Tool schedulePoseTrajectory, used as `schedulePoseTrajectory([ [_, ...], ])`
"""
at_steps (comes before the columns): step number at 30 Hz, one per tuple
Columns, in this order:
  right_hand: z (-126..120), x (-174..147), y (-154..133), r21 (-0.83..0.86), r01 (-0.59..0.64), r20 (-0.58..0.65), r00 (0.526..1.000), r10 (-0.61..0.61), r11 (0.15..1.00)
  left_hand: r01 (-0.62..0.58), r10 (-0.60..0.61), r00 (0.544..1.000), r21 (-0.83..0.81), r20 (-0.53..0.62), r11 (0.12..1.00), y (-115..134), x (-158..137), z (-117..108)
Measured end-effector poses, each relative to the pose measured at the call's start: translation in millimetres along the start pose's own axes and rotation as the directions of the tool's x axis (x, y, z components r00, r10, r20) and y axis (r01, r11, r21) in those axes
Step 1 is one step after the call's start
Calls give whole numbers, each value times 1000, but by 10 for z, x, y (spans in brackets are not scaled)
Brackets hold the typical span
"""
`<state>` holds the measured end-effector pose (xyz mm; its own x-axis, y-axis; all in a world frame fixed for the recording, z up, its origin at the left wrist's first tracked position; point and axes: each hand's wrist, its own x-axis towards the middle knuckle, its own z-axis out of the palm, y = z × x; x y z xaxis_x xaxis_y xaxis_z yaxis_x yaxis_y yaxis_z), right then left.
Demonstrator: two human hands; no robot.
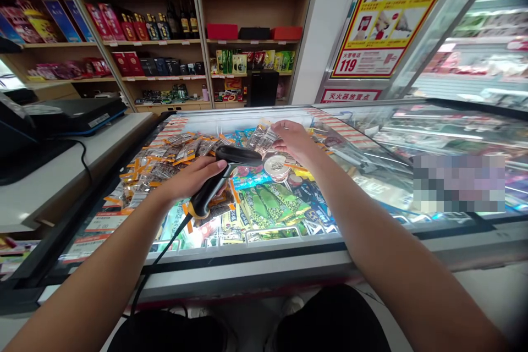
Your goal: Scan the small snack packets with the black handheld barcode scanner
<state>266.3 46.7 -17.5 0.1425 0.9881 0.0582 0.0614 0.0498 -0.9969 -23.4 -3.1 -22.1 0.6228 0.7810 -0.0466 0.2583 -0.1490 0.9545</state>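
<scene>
Head view, nearest first: our dark trousers (pixel 330 319) stand against the chest freezer (pixel 247 264), whose pale front edge runs straight across below us. Over its bright, crowded display we have two hands. Our left hand (pixel 197 176) wraps its fingers round one black scanner (pixel 219 179), thumb on top; our right hand (pixel 293 138) has its fingers bent in, pinching one clear packet (pixel 263 138) just beyond the scanner's head. Beside it sits one white tub (pixel 276 166); the orange-edged packets (pixel 152 173) to the left overlap too much for us to count. Between our forearms we see open air. Left stands a counter (pixel 132 124); beyond the far rim, shelves (pixel 144 44) bear three flat boxes (pixel 254 33) in one row.
</scene>
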Motion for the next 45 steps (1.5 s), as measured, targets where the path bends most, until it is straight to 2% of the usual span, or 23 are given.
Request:
schedulePoseTrajectory([
  [4,9,-7,-15,-54,-2,-9,1000,2,999,-15,15,1000,-10,-4,1000,-3,1,15],
  [6,-26,0,-16,-174,30,-30,999,-35,984,-49,48,999,-20,-25,999,-1,4,9],
  [7,-54,7,-8,-285,57,-39,997,-71,957,-72,70,997,-36,-42,997,1,8,3],
  [8,-86,17,6,-418,83,-45,993,-112,905,-96,92,993,-58,-68,994,5,13,-6],
  [10,-138,39,55,-660,121,-32,982,-188,742,-138,124,984,-107,-129,985,14,26,-27],
  [12,-141,41,111,-804,130,-23,969,-248,581,-165,134,971,-148,-199,975,23,41,-49],
  [13,-115,25,130,-840,132,-31,957,-288,527,-175,135,963,-160,-232,972,26,48,-59],
  [15,-7,-59,130,-854,204,14,929,-370,479,-191,137,949,-174,-283,966,29,61,-70],
  [16,69,-130,110,-827,282,85,918,-388,486,-194,135,944,-176,-301,965,30,66,-71],
  [17,155,-216,81,-765,389,205,902,-379,512,-194,133,941,-173,-311,966,31,70,-69],
  [18,247,-315,49,-666,494,374,869,-323,559,-194,133,939,-170,-316,966,33,72,-64],
  [19,342,-418,21,-557,557,543,806,-237,616,-196,135,938,-167,-320,966,37,73,-59],
  [20,434,-519,4,-464,590,685,712,-154,661,-197,138,937,-161,-321,967,43,73,-53],
  [21,521,-610,0,-404,614,755,642,-132,678,-199,141,936,-154,-322,968,50,71,-48],
  [22,600,-686,11,-364,646,790,596,-144,671,-200,144,936,-148,-322,968,56,69,-45],
  [24,717,-777,64,-331,700,816,549,-181,633,-200,149,936,-136,-318,970,66,63,-45],
  [26,768,-789,124,-340,711,810,554,-193,615,-202,155,938,-125,-309,971,67,60,-54],
  [30,711,-704,147,-342,652,797,583,-159,676,-218,169,933,-126,-317,968,56,60,-72],
  [36,671,-627,105,-280,659,796,566,-215,698,-205,138,935,-182,-326,962,76,50,-57],
  [38,670,-598,110,-262,644,788,572,-225,719,-204,127,932,-200,-339,958,95,43,-59],
  [41,610,-546,84,-269,572,738,640,-216,775,-213,126,920,-203,-371,956,135,26,-86],
  [45,463,-492,-31,-323,404,565,808,-168,856,-276,187,903,-186,-388,943,186,1,-143],
])
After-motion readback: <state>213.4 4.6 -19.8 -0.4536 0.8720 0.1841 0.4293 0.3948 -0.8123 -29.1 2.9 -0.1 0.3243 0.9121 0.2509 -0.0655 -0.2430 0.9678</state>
